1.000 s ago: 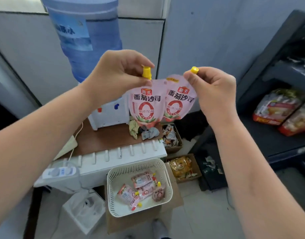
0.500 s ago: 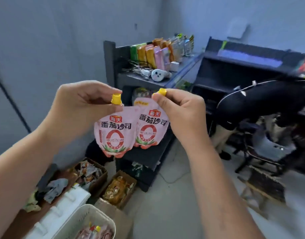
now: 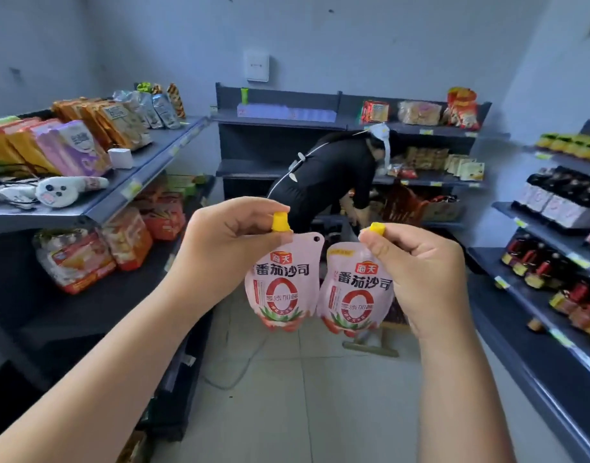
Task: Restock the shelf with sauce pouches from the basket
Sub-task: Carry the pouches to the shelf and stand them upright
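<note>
Hiding right pouch (image 3: 355, 295) edge: right hand (image 3: 423, 279)

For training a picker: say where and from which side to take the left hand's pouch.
Pinch the yellow cap from above, as the left hand does. The pouch hangs upright from that rigid spout; its flat pink body looks soft and may buckle.

We see the left pink sauce pouch (image 3: 280, 285) and the right pink sauce pouch (image 3: 353, 299) as smooth plastic film with a soft gloss; their yellow plastic caps (image 3: 280, 222) look matt. The dark grey shelf (image 3: 153, 157) on the left reads as matt painted metal, and the silvery foil snack bags (image 3: 155, 108) at its far end shine. The pale floor tiles (image 3: 320, 412) are smooth, with a dull sheen.
</note>
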Demonstrator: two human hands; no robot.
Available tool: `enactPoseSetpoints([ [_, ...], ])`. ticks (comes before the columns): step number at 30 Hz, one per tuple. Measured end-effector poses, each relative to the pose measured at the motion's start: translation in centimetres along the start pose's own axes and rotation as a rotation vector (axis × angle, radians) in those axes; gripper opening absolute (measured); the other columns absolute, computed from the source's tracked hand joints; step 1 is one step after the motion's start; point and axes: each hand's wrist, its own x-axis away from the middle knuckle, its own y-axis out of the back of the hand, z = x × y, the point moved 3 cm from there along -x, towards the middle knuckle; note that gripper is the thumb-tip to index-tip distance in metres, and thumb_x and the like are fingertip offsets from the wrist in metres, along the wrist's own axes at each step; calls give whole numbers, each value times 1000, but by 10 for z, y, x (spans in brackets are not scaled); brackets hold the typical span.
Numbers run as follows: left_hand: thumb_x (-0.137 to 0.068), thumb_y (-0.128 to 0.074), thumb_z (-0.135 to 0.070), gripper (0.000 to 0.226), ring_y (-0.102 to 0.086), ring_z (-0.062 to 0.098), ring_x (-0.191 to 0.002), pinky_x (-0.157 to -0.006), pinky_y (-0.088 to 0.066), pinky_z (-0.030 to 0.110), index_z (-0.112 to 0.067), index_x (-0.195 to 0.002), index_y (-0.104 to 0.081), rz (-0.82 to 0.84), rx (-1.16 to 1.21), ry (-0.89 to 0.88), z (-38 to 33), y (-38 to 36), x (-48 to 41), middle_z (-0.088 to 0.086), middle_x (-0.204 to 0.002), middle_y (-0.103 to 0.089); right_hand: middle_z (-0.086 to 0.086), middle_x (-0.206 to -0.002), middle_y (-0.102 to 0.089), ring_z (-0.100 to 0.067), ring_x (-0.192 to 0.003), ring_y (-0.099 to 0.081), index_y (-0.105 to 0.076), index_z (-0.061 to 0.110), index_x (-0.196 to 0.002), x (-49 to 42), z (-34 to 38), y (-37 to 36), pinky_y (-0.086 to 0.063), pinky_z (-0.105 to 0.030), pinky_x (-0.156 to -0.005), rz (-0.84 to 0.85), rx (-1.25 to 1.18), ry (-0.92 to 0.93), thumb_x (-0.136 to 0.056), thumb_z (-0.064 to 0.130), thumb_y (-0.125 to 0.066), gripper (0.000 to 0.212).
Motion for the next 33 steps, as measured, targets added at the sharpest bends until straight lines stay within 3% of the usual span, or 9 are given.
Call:
enactPoseSetpoints([
  [8, -80, -85, -17, 31, -77, 16, -89, -79, -63, 38, -33, -106, -77, 285, 165, -7, 25, -193, -45, -5, -94, -79, 16, -81, -79, 4, -74, -71, -80, 42, -79, 2, -66, 140, -52, -11, -65, -256, 170, -140, -86, 28, -80, 15],
  [12, -81, -84, -11, 30, -78, 15, -86, -77, -64, 35, -29, -105, -77, 425, 262, 2, 32, -283, -56, -5, -90, -79, 14, -73, -76, 6, -67, -66, -81, 30, -82, 8, -88, 205, -49, -10, -61, -399, 270, -212, -88, 25, -79, 8],
  [16, -81, -83, -6, 29, -78, 11, -80, -69, -63, 24, -23, -104, -77, 556, 351, 23, 30, -366, -75, -5, -87, -80, 16, -76, -77, 5, -68, -68, -80, 36, -81, -6, -104, 263, -50, -12, -62, -506, 429, -245, -87, 28, -80, 10],
  [19, -82, -83, -12, 28, -76, 5, -81, -72, -62, 23, -23, -107, -77, 655, 333, -63, 27, -424, -100, -9, -86, -79, 9, -74, -77, -4, -64, -67, -82, 30, -81, -26, -117, 308, -51, -19, -57, -542, 530, -284, -86, 33, -80, 6],
  [21, -81, -84, -17, 29, -75, 4, -84, -78, -63, 27, -26, -108, -76, 703, 316, -153, 24, -462, -119, -12, -87, -78, 6, -70, -75, -1, -60, -63, -82, 27, -81, -41, -127, 337, -47, -16, -54, -579, 556, -294, -85, 34, -80, 9],
  [24, -81, -84, -19, 30, -74, 2, -84, -79, -61, 23, -35, -105, -75, 733, 378, -215, 20, -519, -155, -14, -88, -77, 10, -69, -74, 3, -60, -60, -82, 34, -79, -68, -144, 374, -46, -13, -57, -636, 569, -274, -85, 35, -81, 6],
  [27, -82, -83, -16, 29, -75, 6, -84, -78, -62, 25, -36, -102, -76, 786, 470, -207, 15, -575, -201, -10, -89, -78, 0, -75, -76, -3, -66, -61, -82, 30, -84, -102, -160, 410, -51, -22, -61, -727, 613, -253, -83, 39, -80, 9],
  [30, -84, -81, -15, 25, -76, 11, -87, -81, -63, 32, -27, -105, -77, 850, 524, -212, 9, -625, -236, -4, -91, -79, -19, -78, -70, -10, -67, -57, -76, 10, -87, -129, -173, 440, -47, -28, -62, -773, 671, -236, -83, 41, -78, 31],
  [33, -85, -80, -12, 25, -75, 12, -89, -83, -62, 31, -21, -107, -77, 896, 535, -234, 3, -682, -269, -1, -92, -78, -19, -80, -73, -11, -69, -61, -77, 11, -87, -160, -190, 477, -50, -28, -63, -829, 676, -256, -85, 35, -79, 25],
])
